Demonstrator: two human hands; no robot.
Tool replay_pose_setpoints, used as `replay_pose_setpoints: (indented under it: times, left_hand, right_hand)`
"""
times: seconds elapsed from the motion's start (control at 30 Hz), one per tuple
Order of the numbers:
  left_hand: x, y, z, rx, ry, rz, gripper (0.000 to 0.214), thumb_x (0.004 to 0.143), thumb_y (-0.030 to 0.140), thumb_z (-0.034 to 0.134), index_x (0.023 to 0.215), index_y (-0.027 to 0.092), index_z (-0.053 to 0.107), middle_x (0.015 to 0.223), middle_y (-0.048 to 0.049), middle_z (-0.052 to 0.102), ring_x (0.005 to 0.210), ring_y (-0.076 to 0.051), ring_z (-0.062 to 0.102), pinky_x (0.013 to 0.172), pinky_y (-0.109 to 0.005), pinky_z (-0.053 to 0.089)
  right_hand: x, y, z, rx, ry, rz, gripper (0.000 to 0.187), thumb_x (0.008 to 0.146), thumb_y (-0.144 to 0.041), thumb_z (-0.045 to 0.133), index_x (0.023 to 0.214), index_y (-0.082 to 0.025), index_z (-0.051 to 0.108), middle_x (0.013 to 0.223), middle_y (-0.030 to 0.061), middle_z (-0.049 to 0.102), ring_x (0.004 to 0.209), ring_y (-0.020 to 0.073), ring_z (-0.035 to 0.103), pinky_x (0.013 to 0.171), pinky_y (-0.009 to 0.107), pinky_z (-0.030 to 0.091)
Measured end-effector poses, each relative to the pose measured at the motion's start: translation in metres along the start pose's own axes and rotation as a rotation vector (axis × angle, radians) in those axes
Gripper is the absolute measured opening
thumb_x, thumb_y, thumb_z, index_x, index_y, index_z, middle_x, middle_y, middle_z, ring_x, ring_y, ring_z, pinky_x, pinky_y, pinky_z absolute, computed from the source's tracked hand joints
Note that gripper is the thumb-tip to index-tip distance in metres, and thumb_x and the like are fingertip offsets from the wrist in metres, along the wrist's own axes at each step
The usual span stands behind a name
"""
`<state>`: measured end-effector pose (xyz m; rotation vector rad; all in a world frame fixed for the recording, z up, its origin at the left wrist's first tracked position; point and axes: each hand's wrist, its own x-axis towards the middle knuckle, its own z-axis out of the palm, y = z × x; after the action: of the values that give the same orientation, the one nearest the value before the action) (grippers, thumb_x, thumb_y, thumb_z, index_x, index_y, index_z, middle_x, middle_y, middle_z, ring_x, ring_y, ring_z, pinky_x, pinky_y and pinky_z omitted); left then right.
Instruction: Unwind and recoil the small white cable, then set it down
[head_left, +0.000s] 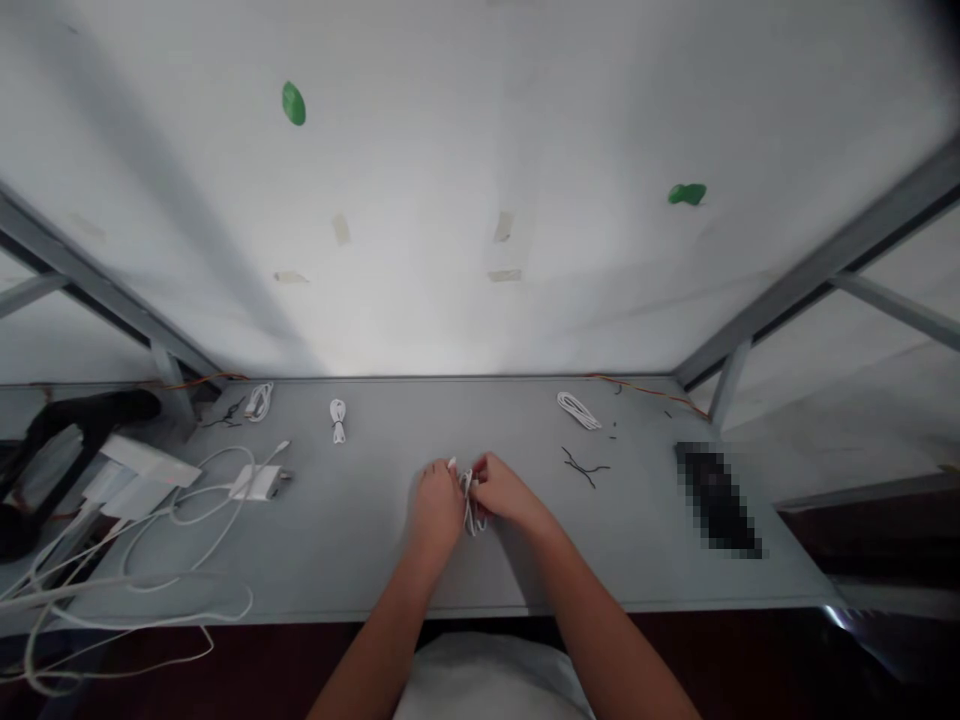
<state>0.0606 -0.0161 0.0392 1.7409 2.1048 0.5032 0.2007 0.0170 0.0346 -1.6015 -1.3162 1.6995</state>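
Pinching a white cable (471,505), left hand (437,508) and right hand (506,490) curl their fingers (482,470) nearly shut on its tight loops near the table edge (337,610).

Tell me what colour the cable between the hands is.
White: the cable shows best in the head view, between the left hand and right hand.

**Nothing legible here**
No print can be read on the cable (470,503) or charger (259,483); the black object (716,500) is pixelated.
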Motion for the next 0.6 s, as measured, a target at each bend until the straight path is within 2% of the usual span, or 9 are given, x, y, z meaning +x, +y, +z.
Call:
replay_pose_setpoints:
  times: [0.07, 0.13, 0.23, 0.33, 0.4, 0.47, 0.6]
  left_hand:
    - [0.000, 0.002, 0.001, -0.053, -0.014, -0.004, 0.037, 0.110, 0.029, 0.041, 0.089, 0.017, 0.069, 0.089, -0.0148, 0.073, 0.088, -0.027, 0.069, 0.079, -0.035, 0.045]
    - [0.002, 0.001, -0.001, -0.203, -0.021, -0.055, 0.035, 0.108, 0.032, 0.044, 0.085, 0.019, 0.067, 0.086, -0.0127, 0.073, 0.081, -0.025, 0.068, 0.073, -0.033, 0.043]
    - [0.005, -0.003, -0.005, -0.562, -0.060, -0.191, 0.030, 0.106, 0.036, 0.048, 0.083, 0.022, 0.062, 0.079, -0.0081, 0.070, 0.071, -0.021, 0.066, 0.067, -0.030, 0.042]
    - [0.005, -0.007, -0.006, -0.944, -0.167, -0.320, 0.031, 0.103, 0.049, 0.053, 0.091, 0.022, 0.061, 0.070, -0.0024, 0.067, 0.058, -0.018, 0.062, 0.059, -0.028, 0.043]
    - [0.004, -0.010, -0.006, -1.160, -0.233, -0.371, 0.037, 0.097, 0.058, 0.061, 0.094, 0.022, 0.062, 0.071, -0.0007, 0.067, 0.055, -0.016, 0.060, 0.055, -0.027, 0.043]
    - [0.003, -0.012, -0.007, -1.301, -0.280, -0.412, 0.040, 0.091, 0.060, 0.069, 0.095, 0.020, 0.062, 0.073, -0.0013, 0.068, 0.057, -0.015, 0.062, 0.054, -0.025, 0.043]
    - [0.005, -0.014, -0.010, -1.406, -0.314, -0.481, 0.044, 0.081, 0.057, 0.080, 0.094, 0.018, 0.065, 0.077, -0.0029, 0.071, 0.060, -0.015, 0.065, 0.055, -0.026, 0.045]
  right_hand:
    - [0.003, -0.004, 0.010, 0.076, -0.050, 0.021, 0.033, 0.066, -0.011, 0.070, 0.088, -0.025, 0.050, 0.048, -0.0071, 0.057, 0.041, 0.0152, 0.054, 0.044, 0.023, 0.035]
    - [0.002, -0.008, 0.015, 0.222, -0.073, -0.015, 0.029, 0.068, -0.017, 0.072, 0.086, -0.025, 0.050, 0.052, -0.0060, 0.060, 0.042, 0.0147, 0.056, 0.043, 0.023, 0.036]
    - [-0.004, -0.014, 0.016, 0.470, -0.095, -0.081, 0.035, 0.065, -0.028, 0.081, 0.087, -0.025, 0.054, 0.056, -0.0067, 0.062, 0.044, 0.0138, 0.057, 0.042, 0.023, 0.037]
    - [-0.013, -0.019, 0.012, 0.622, -0.121, -0.122, 0.046, 0.060, -0.035, 0.091, 0.092, -0.023, 0.060, 0.061, -0.0058, 0.065, 0.048, 0.0137, 0.058, 0.044, 0.024, 0.040]
    - [-0.019, -0.021, 0.005, 0.643, -0.137, -0.130, 0.050, 0.060, -0.037, 0.093, 0.096, -0.022, 0.063, 0.067, -0.0033, 0.069, 0.050, 0.0131, 0.059, 0.046, 0.024, 0.041]
    - [-0.023, -0.021, -0.004, 0.598, -0.139, -0.128, 0.049, 0.063, -0.038, 0.094, 0.099, -0.020, 0.065, 0.069, -0.0024, 0.069, 0.050, 0.0120, 0.058, 0.046, 0.024, 0.038]
    - [-0.027, -0.014, -0.022, 0.457, -0.111, -0.127, 0.040, 0.065, -0.037, 0.091, 0.092, -0.020, 0.066, 0.060, -0.0064, 0.059, 0.047, 0.0104, 0.052, 0.043, 0.023, 0.029]
